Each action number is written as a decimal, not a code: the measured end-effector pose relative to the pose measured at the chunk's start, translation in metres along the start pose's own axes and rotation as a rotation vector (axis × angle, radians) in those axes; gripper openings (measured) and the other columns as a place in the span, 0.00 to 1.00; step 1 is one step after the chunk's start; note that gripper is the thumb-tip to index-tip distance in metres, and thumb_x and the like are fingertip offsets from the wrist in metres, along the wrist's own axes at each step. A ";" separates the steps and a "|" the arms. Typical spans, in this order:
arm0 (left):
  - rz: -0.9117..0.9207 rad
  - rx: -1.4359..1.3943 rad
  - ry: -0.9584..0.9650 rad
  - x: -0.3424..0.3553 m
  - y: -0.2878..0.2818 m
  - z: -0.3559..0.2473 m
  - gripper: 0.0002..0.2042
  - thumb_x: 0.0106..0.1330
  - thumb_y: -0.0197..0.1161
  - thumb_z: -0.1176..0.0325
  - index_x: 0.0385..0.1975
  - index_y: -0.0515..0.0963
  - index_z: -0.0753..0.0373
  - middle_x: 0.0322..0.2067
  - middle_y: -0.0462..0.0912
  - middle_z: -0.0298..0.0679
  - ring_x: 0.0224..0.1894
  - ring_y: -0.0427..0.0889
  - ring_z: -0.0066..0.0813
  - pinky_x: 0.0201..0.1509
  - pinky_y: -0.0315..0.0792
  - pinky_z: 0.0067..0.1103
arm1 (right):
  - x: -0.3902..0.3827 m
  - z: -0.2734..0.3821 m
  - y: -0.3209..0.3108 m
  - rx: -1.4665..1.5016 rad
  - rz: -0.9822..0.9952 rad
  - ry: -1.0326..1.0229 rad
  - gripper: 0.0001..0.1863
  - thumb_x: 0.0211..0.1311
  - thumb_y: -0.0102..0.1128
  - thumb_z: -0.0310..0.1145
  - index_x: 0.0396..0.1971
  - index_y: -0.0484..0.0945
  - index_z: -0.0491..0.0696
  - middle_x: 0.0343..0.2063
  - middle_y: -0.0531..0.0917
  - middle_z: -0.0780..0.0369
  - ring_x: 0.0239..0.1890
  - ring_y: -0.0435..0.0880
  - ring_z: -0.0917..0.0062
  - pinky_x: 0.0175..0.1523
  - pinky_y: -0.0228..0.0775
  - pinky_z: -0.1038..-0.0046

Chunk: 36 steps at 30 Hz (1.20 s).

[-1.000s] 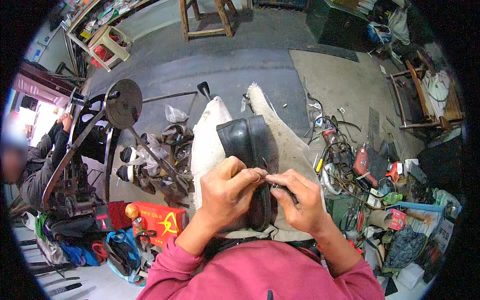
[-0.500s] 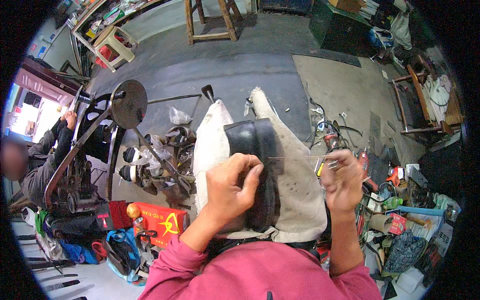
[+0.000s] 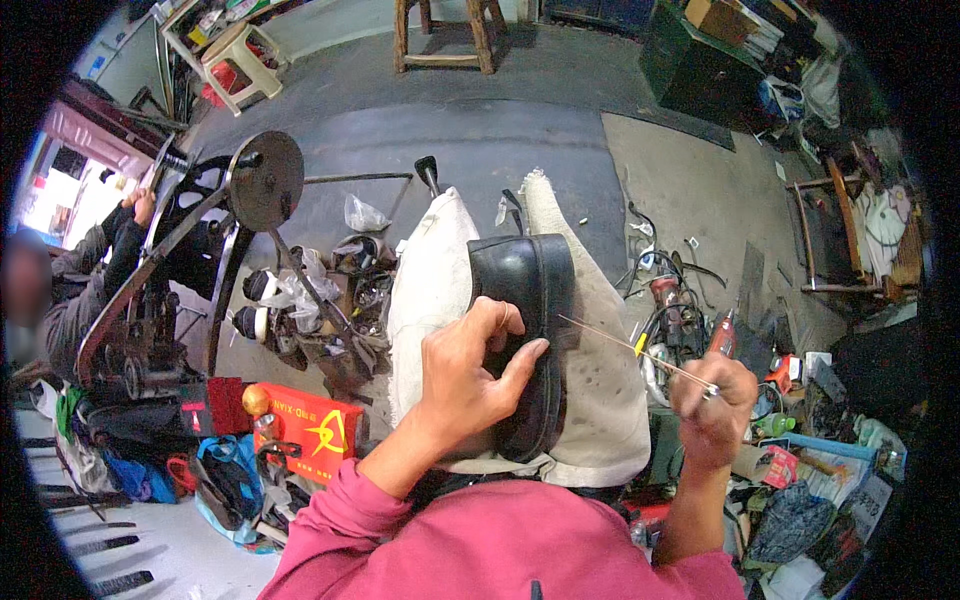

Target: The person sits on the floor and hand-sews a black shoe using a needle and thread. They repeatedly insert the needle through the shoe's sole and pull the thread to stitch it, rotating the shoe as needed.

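A black leather shoe (image 3: pixel 540 285) lies lengthwise on pale cloth (image 3: pixel 605 430) over my lap. My left hand (image 3: pixel 465 375) is curled on the shoe's left side, index finger bent and thumb against it, with a thin thread looped at the index finger. My right hand (image 3: pixel 712 410), out to the right past the cloth's edge, is closed on a light thread (image 3: pixel 630 348) stretched taut from the shoe's seam. A small metal object shows at the right fingers, too small to make out.
Left: a cast-iron machine (image 3: pixel 262 180), another person's hands (image 3: pixel 140 203) on it, a red box (image 3: pixel 290 445), footwear (image 3: pixel 265 285). Right: a red power tool (image 3: pixel 722 338), tools and clutter, a wooden chair (image 3: pixel 845 225). Far side: a wooden stool (image 3: pixel 445 60), a plastic stool (image 3: pixel 235 80).
My right hand has moved away from my left, rightward and then a little lower, drawing the thread out long. My left hand has stayed on the shoe, its fingers shifting slightly.
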<state>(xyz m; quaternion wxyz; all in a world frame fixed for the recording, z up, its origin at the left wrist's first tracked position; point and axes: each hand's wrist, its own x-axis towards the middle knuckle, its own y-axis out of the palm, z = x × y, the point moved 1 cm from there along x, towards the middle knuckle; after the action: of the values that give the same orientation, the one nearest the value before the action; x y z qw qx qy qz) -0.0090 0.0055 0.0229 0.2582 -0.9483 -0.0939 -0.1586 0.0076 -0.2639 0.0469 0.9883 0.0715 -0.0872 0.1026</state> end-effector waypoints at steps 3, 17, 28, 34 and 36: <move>-0.032 -0.013 -0.043 -0.002 0.000 0.002 0.13 0.55 0.74 0.70 0.32 0.74 0.63 0.20 0.73 0.39 0.21 0.74 0.33 0.27 0.69 0.25 | -0.004 0.017 -0.010 0.371 -0.056 -0.078 0.20 0.61 0.66 0.47 0.24 0.71 0.47 0.11 0.66 0.71 0.13 0.63 0.85 0.19 0.54 0.79; 0.090 -0.712 -0.462 0.017 -0.011 0.020 0.28 0.58 0.76 0.64 0.54 0.70 0.65 0.45 0.82 0.40 0.49 0.80 0.22 0.56 0.73 0.21 | 0.007 -0.038 0.031 -0.178 -0.194 0.157 0.16 0.69 0.56 0.30 0.54 0.78 0.42 0.45 0.85 0.61 0.24 0.70 0.92 0.27 0.61 0.85; 0.315 -0.569 -0.525 0.031 0.000 0.009 0.14 0.60 0.71 0.67 0.43 0.81 0.66 0.33 0.84 0.30 0.34 0.79 0.17 0.40 0.75 0.20 | -0.005 -0.054 0.040 0.054 0.046 0.319 0.09 0.66 0.65 0.33 0.39 0.80 0.44 0.24 0.76 0.72 0.26 0.69 0.90 0.33 0.61 0.83; 0.326 -0.408 -0.504 0.032 -0.001 0.012 0.12 0.59 0.70 0.66 0.39 0.81 0.67 0.29 0.83 0.31 0.31 0.79 0.17 0.38 0.75 0.20 | 0.007 -0.057 0.049 -0.204 0.191 0.282 0.09 0.61 0.70 0.31 0.36 0.83 0.43 0.22 0.78 0.72 0.23 0.70 0.89 0.31 0.66 0.82; 0.336 -0.369 -0.502 0.032 -0.002 0.012 0.13 0.59 0.70 0.66 0.39 0.81 0.67 0.29 0.83 0.31 0.31 0.79 0.17 0.38 0.75 0.20 | 0.008 -0.058 0.048 -0.218 0.209 0.275 0.06 0.62 0.67 0.29 0.32 0.82 0.43 0.25 0.82 0.66 0.27 0.75 0.86 0.34 0.68 0.81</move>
<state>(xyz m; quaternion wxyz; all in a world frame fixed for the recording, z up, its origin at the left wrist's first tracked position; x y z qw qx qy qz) 0.0234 0.0159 0.0252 0.0740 -0.9906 0.0332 0.1098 0.0140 -0.2065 -0.0022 0.9767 -0.0600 0.0312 0.2036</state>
